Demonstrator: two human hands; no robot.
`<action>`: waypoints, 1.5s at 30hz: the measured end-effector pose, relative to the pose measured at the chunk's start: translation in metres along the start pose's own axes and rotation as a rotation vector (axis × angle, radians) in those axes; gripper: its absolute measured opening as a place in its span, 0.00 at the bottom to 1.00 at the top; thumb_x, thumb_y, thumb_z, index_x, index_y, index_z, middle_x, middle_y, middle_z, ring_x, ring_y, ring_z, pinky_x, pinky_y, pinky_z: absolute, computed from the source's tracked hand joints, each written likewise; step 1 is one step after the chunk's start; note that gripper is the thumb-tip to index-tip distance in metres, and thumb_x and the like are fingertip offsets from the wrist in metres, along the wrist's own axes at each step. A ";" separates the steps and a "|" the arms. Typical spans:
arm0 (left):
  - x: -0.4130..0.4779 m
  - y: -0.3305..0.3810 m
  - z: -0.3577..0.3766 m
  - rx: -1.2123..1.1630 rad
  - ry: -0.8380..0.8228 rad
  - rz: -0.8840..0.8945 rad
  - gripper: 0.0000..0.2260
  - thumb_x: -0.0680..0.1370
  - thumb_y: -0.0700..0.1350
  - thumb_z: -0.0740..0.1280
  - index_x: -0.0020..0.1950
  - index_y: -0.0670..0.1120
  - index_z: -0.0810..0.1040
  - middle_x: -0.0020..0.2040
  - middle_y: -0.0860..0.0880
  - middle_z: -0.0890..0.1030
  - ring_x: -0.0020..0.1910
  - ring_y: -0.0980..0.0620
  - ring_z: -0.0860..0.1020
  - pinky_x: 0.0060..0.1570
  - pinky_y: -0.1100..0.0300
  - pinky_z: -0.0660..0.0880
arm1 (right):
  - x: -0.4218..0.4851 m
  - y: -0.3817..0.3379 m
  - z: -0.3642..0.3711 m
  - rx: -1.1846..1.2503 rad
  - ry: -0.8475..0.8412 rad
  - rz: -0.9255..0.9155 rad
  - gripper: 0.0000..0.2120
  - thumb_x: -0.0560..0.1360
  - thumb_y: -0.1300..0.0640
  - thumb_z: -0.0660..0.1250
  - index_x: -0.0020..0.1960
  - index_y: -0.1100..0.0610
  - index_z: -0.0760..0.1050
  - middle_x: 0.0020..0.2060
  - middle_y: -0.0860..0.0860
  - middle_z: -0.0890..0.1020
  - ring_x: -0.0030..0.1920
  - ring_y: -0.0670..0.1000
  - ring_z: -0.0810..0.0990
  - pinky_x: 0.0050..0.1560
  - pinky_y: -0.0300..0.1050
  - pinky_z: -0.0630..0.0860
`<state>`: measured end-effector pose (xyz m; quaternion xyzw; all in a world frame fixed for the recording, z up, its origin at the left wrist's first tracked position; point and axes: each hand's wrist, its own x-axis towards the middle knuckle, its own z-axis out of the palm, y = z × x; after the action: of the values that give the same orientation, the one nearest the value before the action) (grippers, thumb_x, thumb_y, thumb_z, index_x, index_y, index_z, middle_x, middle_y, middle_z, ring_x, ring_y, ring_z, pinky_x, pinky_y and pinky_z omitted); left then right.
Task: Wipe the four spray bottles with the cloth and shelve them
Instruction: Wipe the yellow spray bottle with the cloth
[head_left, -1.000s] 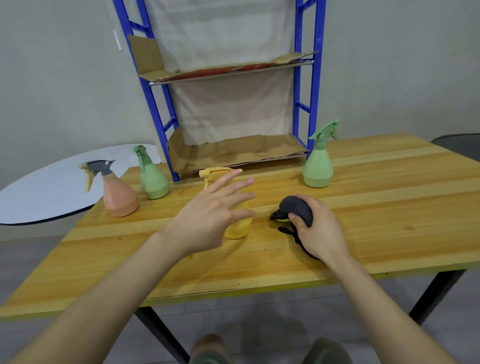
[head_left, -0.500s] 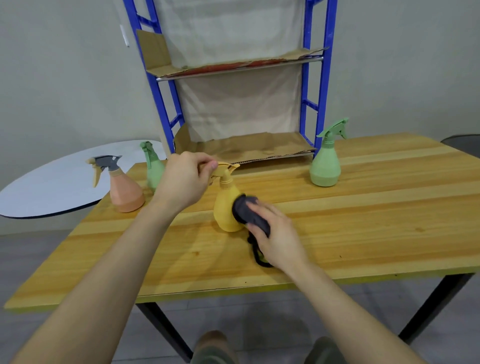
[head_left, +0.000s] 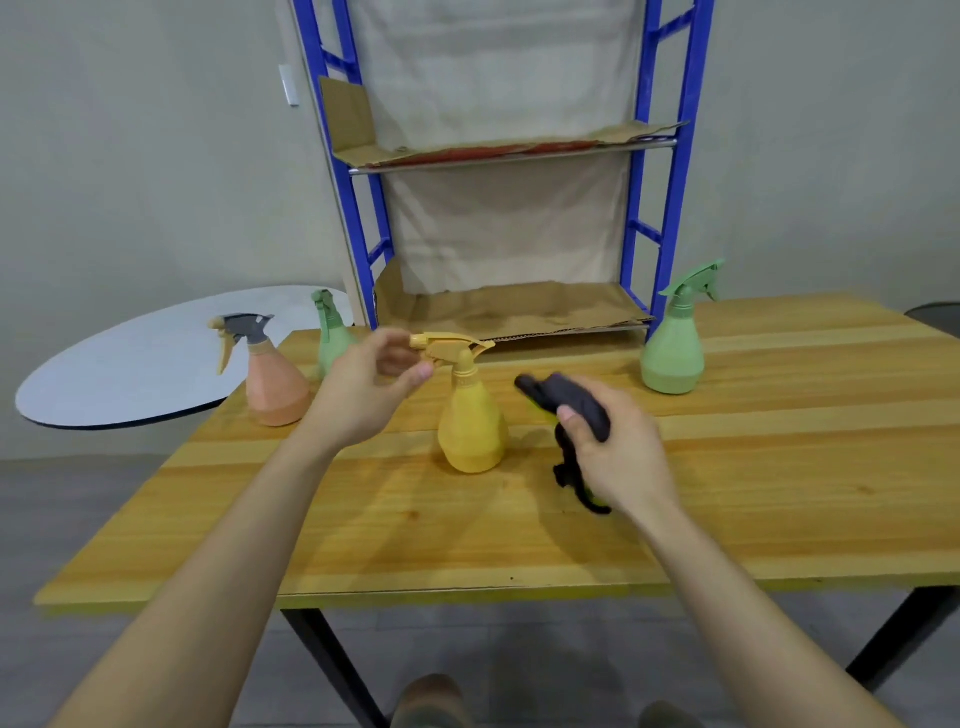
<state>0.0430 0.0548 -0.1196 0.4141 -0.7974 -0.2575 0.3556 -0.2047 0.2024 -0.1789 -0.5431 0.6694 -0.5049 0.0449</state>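
Note:
A yellow spray bottle (head_left: 472, 426) stands upright mid-table. My left hand (head_left: 371, 389) pinches the rear of its trigger head between fingers and thumb. My right hand (head_left: 621, 457) grips a dark cloth (head_left: 569, 402), held just right of the bottle and apart from it, with a tail hanging down to the table. A pink bottle with a grey head (head_left: 275, 389) and a green bottle (head_left: 332, 345) stand at the far left. Another green bottle (head_left: 672, 356) stands at the right, beside the blue shelf rack (head_left: 670, 208).
The rack stands at the back of the wooden table (head_left: 779, 467). Its lower shelf (head_left: 519, 312) and upper shelf (head_left: 509, 150) are lined with cardboard and hold no bottles. A white round tabletop (head_left: 130, 364) lies beyond the left edge.
My left hand went from open above the table to gripping the yellow bottle's head. The cloth in my right hand touched the bottle's body, then drew back to the right.

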 end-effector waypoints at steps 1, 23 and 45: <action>-0.004 -0.006 0.003 -0.035 0.000 -0.008 0.09 0.84 0.48 0.73 0.64 0.51 0.80 0.53 0.51 0.88 0.52 0.53 0.87 0.55 0.51 0.86 | 0.008 -0.008 -0.004 0.030 0.054 -0.058 0.19 0.84 0.55 0.70 0.74 0.49 0.78 0.65 0.47 0.82 0.65 0.48 0.80 0.67 0.39 0.72; -0.014 0.002 0.035 -0.067 0.004 0.117 0.09 0.86 0.42 0.70 0.49 0.54 0.86 0.40 0.54 0.87 0.36 0.59 0.82 0.43 0.65 0.81 | 0.063 -0.053 -0.007 0.121 -0.129 -0.338 0.17 0.80 0.58 0.74 0.67 0.47 0.79 0.60 0.41 0.84 0.62 0.45 0.82 0.65 0.52 0.79; -0.020 0.007 0.041 -0.046 0.050 0.169 0.21 0.86 0.39 0.68 0.37 0.60 0.78 0.35 0.57 0.83 0.36 0.52 0.83 0.40 0.67 0.77 | 0.076 -0.061 0.005 0.123 -0.316 -0.232 0.14 0.74 0.37 0.73 0.55 0.43 0.77 0.53 0.46 0.82 0.53 0.48 0.81 0.54 0.55 0.79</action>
<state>0.0160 0.0798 -0.1469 0.3432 -0.8142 -0.2345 0.4054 -0.1912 0.1471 -0.1000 -0.6853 0.5547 -0.4552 0.1240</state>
